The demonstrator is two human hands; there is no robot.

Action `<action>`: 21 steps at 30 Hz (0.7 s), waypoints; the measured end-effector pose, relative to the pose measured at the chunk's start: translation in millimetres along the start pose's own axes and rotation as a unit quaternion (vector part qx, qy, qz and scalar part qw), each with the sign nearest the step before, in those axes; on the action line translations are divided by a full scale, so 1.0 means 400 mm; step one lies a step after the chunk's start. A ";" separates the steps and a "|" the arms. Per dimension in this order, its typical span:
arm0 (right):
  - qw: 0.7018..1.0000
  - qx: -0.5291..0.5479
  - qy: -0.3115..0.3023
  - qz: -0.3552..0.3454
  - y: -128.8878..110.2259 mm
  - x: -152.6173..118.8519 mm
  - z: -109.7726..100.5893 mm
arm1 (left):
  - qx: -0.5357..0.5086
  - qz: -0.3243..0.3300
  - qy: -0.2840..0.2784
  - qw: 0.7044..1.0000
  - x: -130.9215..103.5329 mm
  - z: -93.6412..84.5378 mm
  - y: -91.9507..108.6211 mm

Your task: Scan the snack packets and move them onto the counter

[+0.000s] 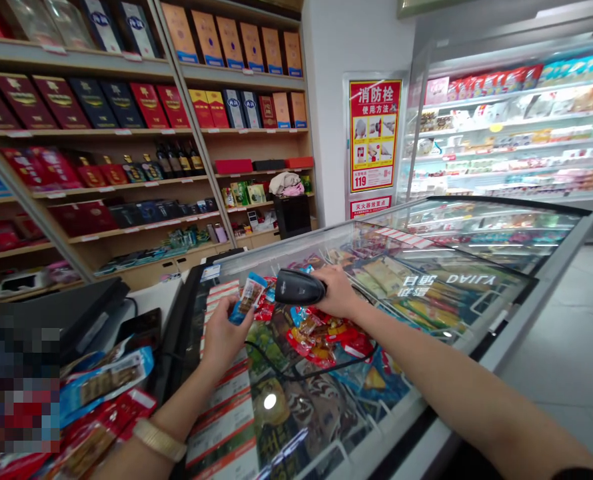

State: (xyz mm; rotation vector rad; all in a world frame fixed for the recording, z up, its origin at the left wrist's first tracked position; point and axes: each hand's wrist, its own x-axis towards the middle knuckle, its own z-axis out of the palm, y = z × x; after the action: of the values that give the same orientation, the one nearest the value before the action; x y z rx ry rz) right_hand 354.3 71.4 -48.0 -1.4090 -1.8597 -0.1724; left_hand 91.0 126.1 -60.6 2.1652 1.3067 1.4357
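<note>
While my left hand (225, 337) pinches a small blue packet (249, 297), my right hand (339, 291) grasps a black scanner (299, 288)

As both my hands are near the centre of the frame, each grip is taken. The small blue packet tilts upward left of centre, held between my left thumb and fingers, its brown contents showing on the face. Just to its right is the black scanner; I have my right fingers wrapped round it, its broad head toward the packet, and a narrow gap shows between the two.

Below the scanner, a pile of red packets (321, 339) lies on the glass top of a freezer (524, 313). A black cable (306, 378) curves across that glass beneath my hands. Price labels (231, 407) run down its left side to the bottom edge of the frame.

On my left wrist, at lower left, I wear a gold-coloured band (159, 439). Beyond it, toward the lower left corner, are a larger blue packet (104, 385) and more red packaging (116, 415), with a flat black device (140, 327) just above. Wooden shelves (254, 147) of boxes and bottles fill the upper left; a red and yellow poster (375, 137) hangs right of top centre, and a lit display case (476, 57) stands at upper right.
</note>
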 end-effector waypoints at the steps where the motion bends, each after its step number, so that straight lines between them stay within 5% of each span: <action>1: 1.000 -0.005 -0.003 -0.001 -0.002 -0.004 0.001 | 0.002 0.001 -0.001 1.000 -0.002 0.001 0.001; 13: 0.999 -0.026 -0.045 0.012 -0.015 -0.007 0.005 | 0.015 -0.002 -0.022 1.000 -0.012 -0.001 0.011; 21: 1.000 -0.019 -0.022 0.004 -0.009 -0.009 0.010 | 0.029 -0.012 -0.026 0.999 -0.011 -0.007 0.004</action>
State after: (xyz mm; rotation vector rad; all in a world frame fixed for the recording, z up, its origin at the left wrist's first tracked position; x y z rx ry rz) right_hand 349.4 69.4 -51.9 -1.4557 -1.8954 -0.1760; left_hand 89.1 121.1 -61.0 2.2012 1.3679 1.3401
